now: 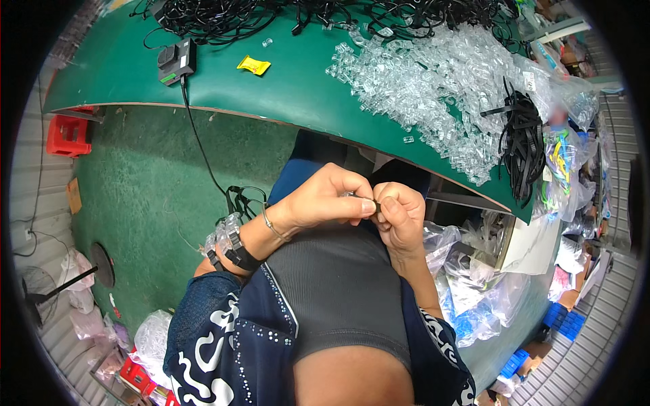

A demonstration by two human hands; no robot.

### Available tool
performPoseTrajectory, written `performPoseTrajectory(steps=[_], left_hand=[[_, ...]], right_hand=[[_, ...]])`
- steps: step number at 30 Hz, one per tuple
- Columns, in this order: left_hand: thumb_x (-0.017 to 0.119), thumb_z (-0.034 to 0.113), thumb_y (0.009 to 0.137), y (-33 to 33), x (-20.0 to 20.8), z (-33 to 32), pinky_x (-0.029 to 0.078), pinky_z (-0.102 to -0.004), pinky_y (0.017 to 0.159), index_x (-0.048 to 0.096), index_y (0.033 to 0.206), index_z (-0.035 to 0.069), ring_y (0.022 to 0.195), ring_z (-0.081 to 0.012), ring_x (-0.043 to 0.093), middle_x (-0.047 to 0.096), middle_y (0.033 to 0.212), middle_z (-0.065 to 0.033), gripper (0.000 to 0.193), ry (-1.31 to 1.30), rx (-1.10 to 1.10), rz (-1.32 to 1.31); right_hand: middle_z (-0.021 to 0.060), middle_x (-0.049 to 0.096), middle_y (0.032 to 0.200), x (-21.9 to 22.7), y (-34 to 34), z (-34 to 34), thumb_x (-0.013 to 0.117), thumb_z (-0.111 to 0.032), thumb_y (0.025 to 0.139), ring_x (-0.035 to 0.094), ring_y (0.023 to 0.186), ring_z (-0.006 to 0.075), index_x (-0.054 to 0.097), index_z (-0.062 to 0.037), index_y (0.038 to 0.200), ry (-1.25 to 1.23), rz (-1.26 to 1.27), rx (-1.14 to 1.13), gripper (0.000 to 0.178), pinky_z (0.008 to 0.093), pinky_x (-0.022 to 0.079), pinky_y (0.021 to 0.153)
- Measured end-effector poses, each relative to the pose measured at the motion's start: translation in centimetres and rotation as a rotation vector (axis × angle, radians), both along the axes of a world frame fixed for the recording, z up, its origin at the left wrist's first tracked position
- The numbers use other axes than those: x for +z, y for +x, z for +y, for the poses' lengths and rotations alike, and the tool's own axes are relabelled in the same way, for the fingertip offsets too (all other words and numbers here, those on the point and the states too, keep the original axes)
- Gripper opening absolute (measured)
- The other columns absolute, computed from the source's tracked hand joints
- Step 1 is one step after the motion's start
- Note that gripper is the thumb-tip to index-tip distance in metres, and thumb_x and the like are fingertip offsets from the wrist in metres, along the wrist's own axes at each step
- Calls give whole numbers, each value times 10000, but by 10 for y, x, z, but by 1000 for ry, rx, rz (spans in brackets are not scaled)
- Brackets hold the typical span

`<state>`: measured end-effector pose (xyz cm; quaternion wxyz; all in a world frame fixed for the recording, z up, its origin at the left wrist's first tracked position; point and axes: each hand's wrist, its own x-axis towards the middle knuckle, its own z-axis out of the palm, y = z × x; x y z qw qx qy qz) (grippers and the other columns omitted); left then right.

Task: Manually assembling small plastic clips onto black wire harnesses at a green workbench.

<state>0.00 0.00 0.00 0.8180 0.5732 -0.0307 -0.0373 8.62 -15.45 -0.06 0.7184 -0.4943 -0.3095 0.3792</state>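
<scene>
Above my lap, my left hand (330, 196) and my right hand (401, 211) meet, fingertips nearly touching. Both pinch one small dark piece (377, 206), mostly covered by the fingers; its kind is too hidden to make out. Around my left forearm sit black straps (237, 252) and clear plastic pieces (222, 233), with black looped cords (245, 200) hanging beside them. A thin bracelet (272, 227) circles that wrist. Beyond my hands, a large heap of small clear plastic pieces (433, 81) covers the right part of the green table (284, 101).
A bundle of black straps (523, 145) lies by the table's right edge, and tangled black cords (223, 20) line its far side. A black box (177, 62) trails a cable off the front edge. Near it lies a yellow packet (254, 65). Plastic bags (474, 291) stand at lower right.
</scene>
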Motion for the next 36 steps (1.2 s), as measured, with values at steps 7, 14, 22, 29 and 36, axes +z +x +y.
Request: performPoseTrajectory(steps=[7, 14, 22, 29, 36], left_hand=[[594, 198, 830, 4, -11, -7, 369, -173, 468, 604, 773, 12, 523, -58, 493, 597, 672, -48, 195, -596, 27, 142], [554, 254, 882, 0, -2, 7, 360, -174, 489, 607, 808, 19, 543, -40, 461, 570, 674, -11, 252, -75, 40, 214], [524, 185, 896, -1, 2, 13, 395, -186, 534, 595, 846, -6, 580, -50, 484, 575, 693, -19, 210, -255, -62, 178], [507, 211, 909, 2, 1, 11, 432, -196, 594, 588, 879, 8, 667, -61, 525, 584, 751, -22, 221, -227, 32, 214], [505, 212, 912, 2, 0, 13, 373, -187, 551, 580, 868, 22, 636, -35, 461, 543, 720, 12, 209, -115, 11, 191]], right_hand=[[35, 465, 628, 0, 5, -1, 574, -191, 851, 374, 502, 58, 486, -29, 685, 56, 226, -12, 248, 203, 288, 454], [58, 504, 790, 16, 19, 10, 760, -104, 605, 485, 751, 189, 629, -56, 909, -188, -908, -212, 334, 280, 412, 647], [65, 509, 820, 2, 18, 11, 761, -128, 644, 511, 769, 178, 623, -20, 864, -12, -679, -210, 281, 261, 419, 669], [70, 528, 861, -4, 22, 7, 740, -105, 692, 522, 795, 149, 605, 1, 911, -31, -574, -215, 278, 249, 425, 694], [90, 580, 864, 2, 18, 2, 687, -10, 747, 582, 715, 122, 559, 44, 963, -59, -219, -141, 256, 222, 473, 634]])
